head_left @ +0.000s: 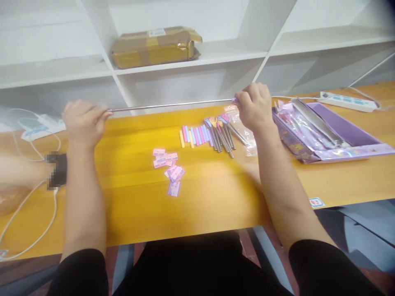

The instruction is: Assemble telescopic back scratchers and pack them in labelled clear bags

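Observation:
Both hands are raised above the table with a long, thin metal rod (173,105) stretched nearly level between them. My left hand (84,123) is closed on its left end. At the other end my right hand (253,107) grips the rod where a bit of purple shows by the fingers. Below lie several short metal rods with colourful hand-shaped heads (220,131), fanned out together. Next to them is a row of pastel tubes (197,136) in pink, blue, yellow and purple. Small pink printed cards (175,173) lie in a loose pile nearer me.
A purple box (348,123) with plastic-wrapped items stands at right, beside clear plastic wrapping (247,131). Power strips (348,101) with white cables lie at both sides. Another person's forearm (24,170) is at left by a dark device (60,170). A taped carton (154,47) sits on the shelf.

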Demonstrator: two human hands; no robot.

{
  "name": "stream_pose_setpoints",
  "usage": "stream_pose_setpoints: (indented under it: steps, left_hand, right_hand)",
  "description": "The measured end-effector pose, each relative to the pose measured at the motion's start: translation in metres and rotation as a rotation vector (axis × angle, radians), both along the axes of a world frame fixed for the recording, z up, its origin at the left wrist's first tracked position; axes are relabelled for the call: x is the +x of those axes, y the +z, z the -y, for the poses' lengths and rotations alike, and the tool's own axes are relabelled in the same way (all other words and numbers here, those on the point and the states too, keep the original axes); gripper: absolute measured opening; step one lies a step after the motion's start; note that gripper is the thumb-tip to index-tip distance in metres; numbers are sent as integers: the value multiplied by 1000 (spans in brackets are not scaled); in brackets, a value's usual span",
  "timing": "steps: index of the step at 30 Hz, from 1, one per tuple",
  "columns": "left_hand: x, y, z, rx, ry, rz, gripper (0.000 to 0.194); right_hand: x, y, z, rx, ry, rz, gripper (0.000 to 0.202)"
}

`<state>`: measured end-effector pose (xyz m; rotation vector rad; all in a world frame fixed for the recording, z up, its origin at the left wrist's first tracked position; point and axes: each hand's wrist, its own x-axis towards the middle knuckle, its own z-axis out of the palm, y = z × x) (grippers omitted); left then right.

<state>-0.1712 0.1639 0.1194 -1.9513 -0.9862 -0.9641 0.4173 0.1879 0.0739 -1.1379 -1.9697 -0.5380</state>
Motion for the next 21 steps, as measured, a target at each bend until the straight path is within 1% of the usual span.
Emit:
stream_pose_setpoints:
  steps: [4, 7, 11, 13, 15, 18, 19, 21]
  left_hand:
    - [1, 0, 1, -66, -14, 35, 65]
    - [-6, -1, -1, -80, 4, 57, 64]
    - [-22, -5, -5, -78, 22, 79, 62]
    - [-28, -8, -7, -79, 14, 74, 60]
    - [-33, -10, -9, -75, 7, 67, 57]
    - [-40, -12, -12, -60, 6, 85, 55]
    - [-43, -13, -13, -63, 6, 92, 54]
    - [-46, -15, -13, -81, 7, 100, 53]
  right_hand:
    - [-3, 3, 4, -13, -2, -28, 57]
    - [2, 1, 2, -21, 7, -52, 59]
    - [21, -12, -4, -13, 35, -116, 61]
    - [34, -22, -9, 1, 9, -124, 64]
    - [49, -31, -18, 23, -68, -91, 72]
    - [70, -42, -38, 34, -268, -31, 97]
    - [76, -44, -44, 17, -332, -30, 103]
    - [83, -48, -51, -33, -418, -44, 109]
